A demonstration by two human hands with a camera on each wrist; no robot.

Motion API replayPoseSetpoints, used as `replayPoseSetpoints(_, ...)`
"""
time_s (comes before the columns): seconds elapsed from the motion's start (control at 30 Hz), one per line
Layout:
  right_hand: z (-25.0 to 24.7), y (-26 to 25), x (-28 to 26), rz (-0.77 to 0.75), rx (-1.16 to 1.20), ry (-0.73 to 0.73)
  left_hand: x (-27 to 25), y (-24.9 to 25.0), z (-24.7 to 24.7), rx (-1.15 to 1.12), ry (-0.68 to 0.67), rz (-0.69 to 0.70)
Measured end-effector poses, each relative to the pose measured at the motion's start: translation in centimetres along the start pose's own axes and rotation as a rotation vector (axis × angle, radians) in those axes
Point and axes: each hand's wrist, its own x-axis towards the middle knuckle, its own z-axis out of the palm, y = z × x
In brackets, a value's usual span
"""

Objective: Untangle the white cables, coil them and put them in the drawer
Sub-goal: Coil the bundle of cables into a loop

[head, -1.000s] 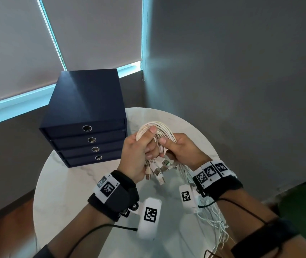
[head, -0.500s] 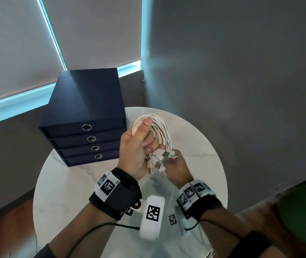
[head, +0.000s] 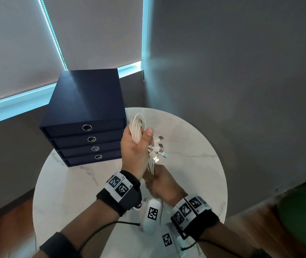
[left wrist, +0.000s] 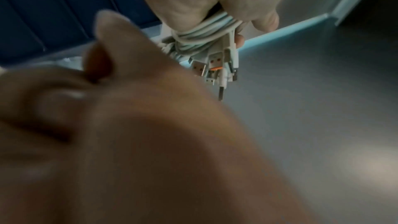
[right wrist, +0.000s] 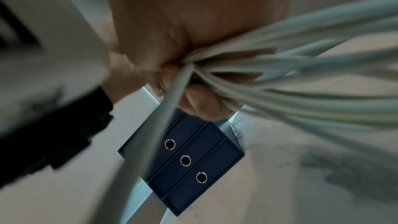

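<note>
A coil of white cables (head: 138,123) stands above the round marble table (head: 195,164). My left hand (head: 142,138) grips it, thumb over the strands. Several USB plugs (head: 157,149) fan out to the right of that fist. Loose strands (head: 151,168) run down from the coil into my right hand (head: 157,181), which holds them just below the left wrist. The left wrist view shows the wound bundle (left wrist: 204,37) and its plugs (left wrist: 215,64). The right wrist view shows fingers (right wrist: 198,106) clamped on a fan of strands (right wrist: 301,83). The navy drawer unit (head: 85,116) has all its drawers shut.
The drawer unit stands at the table's back left, its ring pulls (head: 87,127) facing me; it also appears in the right wrist view (right wrist: 189,159). Grey walls meet in a corner behind the table. A blind chain (head: 143,67) hangs there. Something green (head: 301,216) sits low right.
My right hand slid from beside the coil down the strands to below my left wrist. The left hand turned the coil more upright, and the plugs now stick out to the right.
</note>
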Motion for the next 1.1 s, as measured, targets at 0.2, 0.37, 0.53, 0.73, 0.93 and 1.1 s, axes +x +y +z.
replayPoseSetpoints(0.2,-0.9,-1.1,-0.8,0.193,0.099,-0.12,-0.6,-1.9,-1.2,0.215,-0.134,0.066)
replayPoseSetpoints(0.37,-2.1,-2.2,-1.2,0.199,0.155,-0.185,-0.6,-2.5,-1.6,0.323,-0.313,0.128)
replayPoseSetpoints(0.53,-3.1,-2.3,-1.9,0.188,0.202,-0.201,-0.4,-3.3,-2.9,0.509,-0.465,0.175)
replayPoseSetpoints(0.73,-4.0,-2.3,-2.1,0.211,0.292,-0.182,-0.8,-4.3,-3.5,0.67,-0.566,0.279)
replayPoseSetpoints(0.93,-4.1,-2.3,-1.9,0.231,0.346,-0.194,-0.5,-5.5,-3.9,0.805,-0.544,0.262)
replayPoseSetpoints(1.1,-5.3,-3.1,-1.8,0.262,0.34,-0.255,-0.2,-4.2,-4.7,0.823,-0.706,0.301)
